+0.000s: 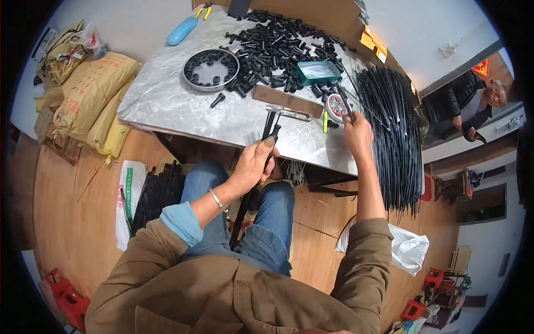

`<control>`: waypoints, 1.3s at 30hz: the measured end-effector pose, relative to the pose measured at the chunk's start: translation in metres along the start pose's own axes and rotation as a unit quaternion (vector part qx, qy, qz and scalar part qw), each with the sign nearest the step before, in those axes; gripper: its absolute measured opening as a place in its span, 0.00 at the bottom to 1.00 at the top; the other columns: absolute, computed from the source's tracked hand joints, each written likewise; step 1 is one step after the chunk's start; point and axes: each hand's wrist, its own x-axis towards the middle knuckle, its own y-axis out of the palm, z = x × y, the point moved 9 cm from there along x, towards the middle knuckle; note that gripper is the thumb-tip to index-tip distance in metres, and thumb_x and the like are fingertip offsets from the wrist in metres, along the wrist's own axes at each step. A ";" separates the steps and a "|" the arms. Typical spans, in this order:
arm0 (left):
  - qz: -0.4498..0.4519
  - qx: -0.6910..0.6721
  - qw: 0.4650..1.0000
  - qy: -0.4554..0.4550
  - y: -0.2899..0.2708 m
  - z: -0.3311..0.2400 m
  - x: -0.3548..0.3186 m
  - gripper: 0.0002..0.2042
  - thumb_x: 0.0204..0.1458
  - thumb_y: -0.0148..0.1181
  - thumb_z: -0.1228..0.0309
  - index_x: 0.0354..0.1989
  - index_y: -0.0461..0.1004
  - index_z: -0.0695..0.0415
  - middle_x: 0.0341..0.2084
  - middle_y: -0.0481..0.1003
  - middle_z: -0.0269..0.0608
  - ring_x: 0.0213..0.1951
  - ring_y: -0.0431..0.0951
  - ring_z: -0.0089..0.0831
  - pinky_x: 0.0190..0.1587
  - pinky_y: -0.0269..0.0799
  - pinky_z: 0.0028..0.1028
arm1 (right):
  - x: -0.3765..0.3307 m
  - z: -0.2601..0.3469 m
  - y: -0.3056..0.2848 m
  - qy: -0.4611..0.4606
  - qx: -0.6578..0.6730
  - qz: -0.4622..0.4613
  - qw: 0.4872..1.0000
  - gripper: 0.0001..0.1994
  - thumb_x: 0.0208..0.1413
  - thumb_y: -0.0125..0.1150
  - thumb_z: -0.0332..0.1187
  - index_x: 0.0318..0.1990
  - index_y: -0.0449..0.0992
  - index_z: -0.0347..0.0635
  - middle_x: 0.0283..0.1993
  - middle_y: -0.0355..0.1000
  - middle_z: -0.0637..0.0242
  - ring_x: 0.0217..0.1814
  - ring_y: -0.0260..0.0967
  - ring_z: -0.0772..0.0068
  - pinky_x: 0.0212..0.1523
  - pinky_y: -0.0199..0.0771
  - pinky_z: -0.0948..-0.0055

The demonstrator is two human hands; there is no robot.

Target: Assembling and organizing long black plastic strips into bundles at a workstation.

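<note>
My left hand (255,162) is closed around long thin black rods (239,220) that run down between my knees. A short black cylindrical piece (275,131) pokes up above its thumb. My right hand (359,133) reaches to the right side of the table, its fingers closed on a slim dark stick (346,101). Just left of that stick lies a round red-rimmed container (336,106) of small bright pieces. A green-handled tool (325,122) lies beside it. A flat brown bar (295,102) and metal tweezers (287,113) lie between my hands.
Black cylindrical parts (272,47) cover the table's back, around a teal tray (318,73) and a round metal dish (211,70). A bundle of long black rods (389,139) overhangs the right edge. Sacks (94,94) stand left; a person (467,100) is far right.
</note>
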 end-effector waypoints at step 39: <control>-0.016 -0.016 1.000 0.002 0.011 -0.009 0.012 0.25 0.60 0.39 0.44 0.34 0.64 0.58 0.11 0.59 0.31 0.10 0.57 0.21 0.13 0.55 0.23 | 0.127 -0.070 -0.253 0.025 -0.031 -0.363 0.931 0.19 0.57 0.50 0.44 0.23 0.73 0.36 0.19 0.71 0.50 0.24 0.73 0.50 0.24 0.67 0.55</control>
